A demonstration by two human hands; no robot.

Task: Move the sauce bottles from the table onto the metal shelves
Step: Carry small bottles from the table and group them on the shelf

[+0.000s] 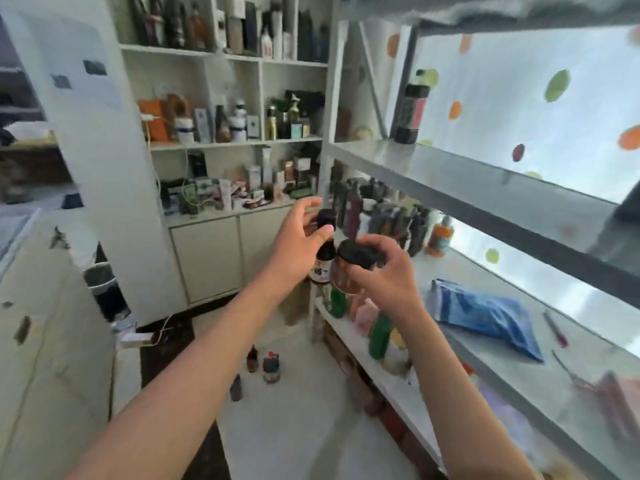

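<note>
White built-in cabinet shelving (221, 143) fills the left and centre background, stocked with bottles and boxes; three small bottles (258, 370) stand on the floor below. Left hand (298, 247): fingers closed around the neck and cap of a dark sauce bottle (323, 261), held upright in mid-air. Right hand (384, 271): fingers clamped on the black lid of a brown jar (348, 271), which touches or nearly touches the bottle. Neither is on a shelf yet; no desk in view. Metal shelves (485, 188), right: middle tier carries a crowd of dark bottles (384, 216) at its far end and a blue pouch (485, 317) nearer, with bare surface between. Handling advice, as judgement: part the two containers before reaching, set each base down flat in that gap, keep them upright, release one hand at a time, and avoid knocking the standing group.
</note>
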